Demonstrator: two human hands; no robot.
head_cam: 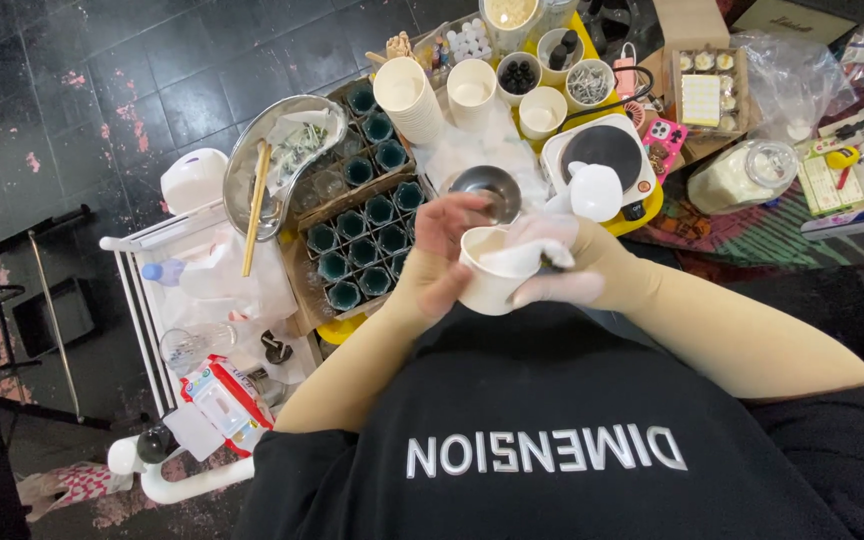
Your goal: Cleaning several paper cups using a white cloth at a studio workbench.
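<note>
Left hand (442, 262) grips round paper cup (492, 280) | right hand (562, 265) (gloved) presses crumpled tissue (527, 255) inside

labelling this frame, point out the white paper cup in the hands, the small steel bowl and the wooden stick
white paper cup (487, 285), head view, outer side wall
small steel bowl (489, 188), head view, inner bottom
wooden stick (255, 205), head view, mid-length
</note>
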